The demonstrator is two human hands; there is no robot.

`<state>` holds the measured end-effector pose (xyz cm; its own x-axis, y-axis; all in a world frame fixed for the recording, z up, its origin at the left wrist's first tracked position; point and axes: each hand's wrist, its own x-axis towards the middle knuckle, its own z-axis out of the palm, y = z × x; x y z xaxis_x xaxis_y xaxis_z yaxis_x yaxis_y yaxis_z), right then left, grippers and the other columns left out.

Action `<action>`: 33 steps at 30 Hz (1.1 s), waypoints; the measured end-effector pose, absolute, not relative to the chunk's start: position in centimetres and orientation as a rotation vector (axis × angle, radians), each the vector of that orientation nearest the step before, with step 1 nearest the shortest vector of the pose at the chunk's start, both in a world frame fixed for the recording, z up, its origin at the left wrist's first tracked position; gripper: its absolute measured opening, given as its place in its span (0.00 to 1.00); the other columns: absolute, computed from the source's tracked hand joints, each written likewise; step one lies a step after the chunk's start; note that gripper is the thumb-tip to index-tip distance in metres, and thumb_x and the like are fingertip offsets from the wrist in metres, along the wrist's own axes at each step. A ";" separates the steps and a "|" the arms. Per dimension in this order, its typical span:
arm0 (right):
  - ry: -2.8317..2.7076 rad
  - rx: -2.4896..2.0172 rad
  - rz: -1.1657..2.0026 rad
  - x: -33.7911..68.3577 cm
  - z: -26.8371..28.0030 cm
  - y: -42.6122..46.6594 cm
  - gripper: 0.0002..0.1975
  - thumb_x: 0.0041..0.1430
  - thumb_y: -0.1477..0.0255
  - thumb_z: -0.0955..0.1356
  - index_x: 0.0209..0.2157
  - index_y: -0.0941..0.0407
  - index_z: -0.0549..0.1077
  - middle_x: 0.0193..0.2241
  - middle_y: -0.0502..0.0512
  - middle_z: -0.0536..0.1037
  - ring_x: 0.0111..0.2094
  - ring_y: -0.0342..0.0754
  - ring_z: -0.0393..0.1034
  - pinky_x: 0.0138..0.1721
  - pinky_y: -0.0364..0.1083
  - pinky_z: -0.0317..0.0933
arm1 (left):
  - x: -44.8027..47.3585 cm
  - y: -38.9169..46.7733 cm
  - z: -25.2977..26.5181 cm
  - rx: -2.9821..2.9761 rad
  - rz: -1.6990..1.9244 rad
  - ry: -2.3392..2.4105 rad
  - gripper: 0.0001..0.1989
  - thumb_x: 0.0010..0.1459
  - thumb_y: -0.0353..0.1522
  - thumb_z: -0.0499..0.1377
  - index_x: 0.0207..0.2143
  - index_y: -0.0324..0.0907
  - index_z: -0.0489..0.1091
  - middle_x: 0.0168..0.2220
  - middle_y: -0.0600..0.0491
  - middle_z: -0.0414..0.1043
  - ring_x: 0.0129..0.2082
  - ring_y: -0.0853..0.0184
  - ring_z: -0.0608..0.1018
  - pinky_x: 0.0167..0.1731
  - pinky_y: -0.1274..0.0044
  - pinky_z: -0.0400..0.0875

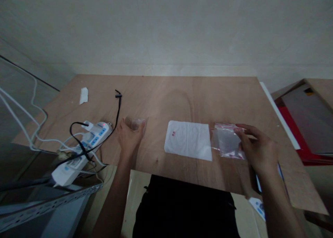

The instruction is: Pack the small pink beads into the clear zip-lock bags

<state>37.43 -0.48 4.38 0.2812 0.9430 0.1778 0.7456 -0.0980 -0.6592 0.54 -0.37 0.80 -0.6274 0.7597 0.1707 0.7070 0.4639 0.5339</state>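
Observation:
My left hand [129,135] rests at the left-middle of the wooden table, its thumb and fingers curled around a small clear plastic bag [139,123]. What the plastic contains, if anything, is too unclear to tell. On the right, my right hand [257,146] pinches the upper right edge of a clear zip bag [227,141] with a reddish seal line. That bag lies flat, possibly several stacked together. Between the hands is a white paper sheet [188,141] with a few small red spots or pieces near its left side.
A white power strip [85,148] with plugs and tangled cables sits on the table's left edge. A black cable [119,104] runs up beside my left hand. A white scrap [83,95] lies far left. A dark-edged device [256,181] is partly under my right forearm.

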 end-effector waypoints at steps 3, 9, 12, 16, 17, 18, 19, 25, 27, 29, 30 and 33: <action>-1.698 -1.916 0.238 38.5 3.0 0.2 0.23 0.61 0.56 0.63 0.44 0.58 0.78 0.26 0.58 0.79 0.22 0.51 0.71 0.29 0.50 0.64 | 0.4 0.3 0.1 1.359 0.797 2.628 0.37 0.46 0.45 0.66 0.51 0.26 0.67 0.55 0.27 0.68 0.59 0.38 0.67 0.58 0.53 0.58; -1.683 -1.940 -0.103 38.2 2.7 -0.2 0.29 0.63 0.54 0.62 0.51 0.64 0.75 0.43 0.72 0.76 0.36 0.60 0.73 0.40 0.59 0.67 | 0.5 0.6 -0.6 1.483 0.755 2.622 0.28 0.49 0.43 0.63 0.47 0.31 0.71 0.51 0.33 0.72 0.55 0.44 0.71 0.56 0.57 0.63; -1.734 -1.723 -0.051 35.8 2.9 -0.6 0.21 0.64 0.60 0.63 0.45 0.61 0.77 0.40 0.67 0.77 0.38 0.58 0.74 0.41 0.58 0.69 | 0.6 0.6 -0.8 1.550 0.773 2.603 0.25 0.51 0.41 0.62 0.47 0.33 0.71 0.48 0.35 0.74 0.52 0.45 0.73 0.55 0.58 0.64; -2.025 -1.342 0.252 30.2 1.5 -0.5 0.13 0.65 0.71 0.62 0.43 0.56 0.78 0.38 0.62 0.78 0.39 0.53 0.74 0.42 0.54 0.70 | 0.6 0.3 -1.1 1.660 0.814 2.529 0.22 0.54 0.41 0.60 0.47 0.36 0.71 0.47 0.38 0.75 0.51 0.48 0.74 0.54 0.58 0.64; -2.074 -1.295 0.293 28.8 0.9 -0.3 0.13 0.65 0.73 0.62 0.42 0.56 0.78 0.38 0.61 0.79 0.39 0.52 0.74 0.42 0.53 0.71 | 0.6 0.2 -1.1 1.694 0.827 2.500 0.22 0.54 0.41 0.59 0.47 0.36 0.71 0.47 0.38 0.75 0.51 0.48 0.74 0.54 0.58 0.64; -2.120 -1.251 0.327 27.5 0.3 0.1 0.13 0.65 0.75 0.62 0.43 0.56 0.78 0.38 0.60 0.79 0.40 0.52 0.74 0.42 0.53 0.71 | 0.6 0.0 -1.1 1.728 0.840 2.469 0.21 0.55 0.41 0.59 0.47 0.36 0.72 0.46 0.39 0.76 0.50 0.48 0.75 0.53 0.58 0.64; -2.164 -1.216 0.357 26.4 -0.2 0.5 0.13 0.64 0.76 0.62 0.43 0.55 0.78 0.39 0.60 0.79 0.41 0.52 0.74 0.43 0.53 0.71 | 0.5 -0.1 -1.1 1.761 0.856 2.435 0.20 0.56 0.41 0.59 0.46 0.37 0.72 0.45 0.39 0.76 0.49 0.49 0.75 0.53 0.58 0.64; -2.395 -1.021 0.509 23.7 -1.5 2.7 0.13 0.61 0.81 0.65 0.40 0.56 0.81 0.40 0.60 0.80 0.43 0.52 0.73 0.44 0.51 0.70 | 0.4 -1.4 -0.2 1.841 0.971 2.245 0.16 0.60 0.40 0.56 0.42 0.39 0.74 0.41 0.43 0.79 0.43 0.54 0.79 0.50 0.62 0.67; -2.438 -0.983 0.534 23.8 -1.4 3.0 0.13 0.61 0.81 0.65 0.38 0.56 0.81 0.38 0.59 0.80 0.43 0.52 0.72 0.45 0.50 0.70 | 0.5 -2.0 0.0 1.826 1.027 2.189 0.15 0.60 0.40 0.56 0.41 0.39 0.75 0.41 0.44 0.80 0.41 0.56 0.80 0.48 0.65 0.69; -2.459 -0.957 0.551 23.9 -1.2 3.0 0.13 0.62 0.82 0.64 0.38 0.57 0.81 0.37 0.59 0.80 0.43 0.51 0.72 0.46 0.50 0.69 | 0.7 -2.5 0.1 1.796 1.085 2.142 0.15 0.61 0.40 0.56 0.41 0.39 0.75 0.41 0.45 0.80 0.41 0.59 0.80 0.46 0.67 0.71; -2.461 -0.947 0.557 24.0 -1.1 3.0 0.13 0.62 0.82 0.64 0.38 0.58 0.81 0.37 0.59 0.80 0.43 0.51 0.72 0.45 0.50 0.69 | 0.7 -2.7 0.2 1.776 1.112 2.123 0.14 0.61 0.39 0.56 0.41 0.40 0.75 0.41 0.46 0.80 0.41 0.60 0.80 0.46 0.69 0.72; -2.419 -0.942 0.564 24.1 -0.8 3.0 0.12 0.61 0.82 0.65 0.36 0.59 0.80 0.34 0.60 0.80 0.41 0.51 0.73 0.44 0.51 0.70 | 1.0 -3.4 0.6 1.719 1.178 2.088 0.14 0.63 0.39 0.54 0.41 0.41 0.75 0.42 0.47 0.80 0.41 0.61 0.80 0.45 0.71 0.73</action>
<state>24.13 2.97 -0.83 -0.6477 0.7075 0.2827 0.5094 0.6780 -0.5298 1.03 -3.37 0.65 -0.3088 0.8932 0.3267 0.7415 0.0110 0.6709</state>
